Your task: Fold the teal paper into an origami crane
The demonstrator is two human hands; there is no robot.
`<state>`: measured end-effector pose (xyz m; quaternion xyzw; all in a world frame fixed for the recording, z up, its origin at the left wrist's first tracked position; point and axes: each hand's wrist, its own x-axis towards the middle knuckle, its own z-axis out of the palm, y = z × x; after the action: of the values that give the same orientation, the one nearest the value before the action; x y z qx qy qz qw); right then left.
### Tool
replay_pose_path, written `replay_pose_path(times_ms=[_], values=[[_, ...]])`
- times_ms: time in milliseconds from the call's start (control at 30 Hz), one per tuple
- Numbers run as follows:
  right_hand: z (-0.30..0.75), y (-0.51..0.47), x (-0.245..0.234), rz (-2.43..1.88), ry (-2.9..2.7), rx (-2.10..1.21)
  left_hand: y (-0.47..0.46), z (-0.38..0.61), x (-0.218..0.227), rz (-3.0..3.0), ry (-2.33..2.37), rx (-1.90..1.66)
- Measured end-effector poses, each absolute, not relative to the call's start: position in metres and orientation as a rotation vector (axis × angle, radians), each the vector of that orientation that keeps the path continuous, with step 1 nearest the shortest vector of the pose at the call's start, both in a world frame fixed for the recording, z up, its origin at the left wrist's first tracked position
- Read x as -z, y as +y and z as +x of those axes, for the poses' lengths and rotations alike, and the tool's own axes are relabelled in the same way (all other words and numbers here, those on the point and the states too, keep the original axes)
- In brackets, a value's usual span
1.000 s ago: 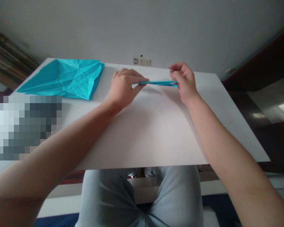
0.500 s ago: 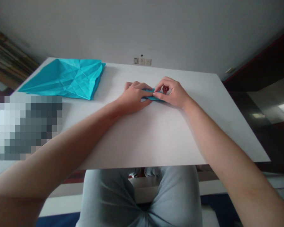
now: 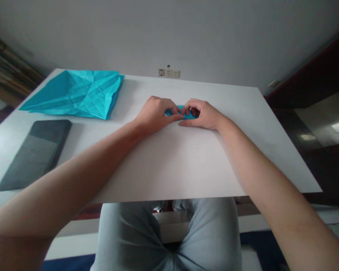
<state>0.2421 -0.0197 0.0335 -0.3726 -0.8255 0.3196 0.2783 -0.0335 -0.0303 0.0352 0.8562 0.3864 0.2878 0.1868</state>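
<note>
Teal origami strip (image 3: 182, 111), narrow and folded flat, pinched between both hands, roughly mid-table toward the far side on a white table (image 3: 186, 165). Most of it hidden behind fingers, only a bit of blue showing. Left hand (image 3: 155, 114) curled, knuckles up, with a light pinch on the strip's left end. Right hand (image 3: 202, 114) curled too, thumb and fingers closed around the right end. No open palms on either side. Fingers of both hands touching or just about, hard to tell from this angle. Way off to the far left, big creased sheet of teal paper (image 3: 76, 94), loads of fold lines. Nearer on the left, dark grey flat pad (image 3: 35, 154), well apart from the hands. Wall sockets (image 3: 168, 73) just past the far edge, light blue jeans (image 3: 169, 241) below the near edge.
</note>
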Motion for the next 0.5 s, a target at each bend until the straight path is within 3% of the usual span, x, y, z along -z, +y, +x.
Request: replay_pose_path(times_ms=[500], values=[[0.243,-0.011,-0.02,-1.053,-2.117,-0.806,-0.028,-0.035,-0.026,2.439,1.152,-0.859]])
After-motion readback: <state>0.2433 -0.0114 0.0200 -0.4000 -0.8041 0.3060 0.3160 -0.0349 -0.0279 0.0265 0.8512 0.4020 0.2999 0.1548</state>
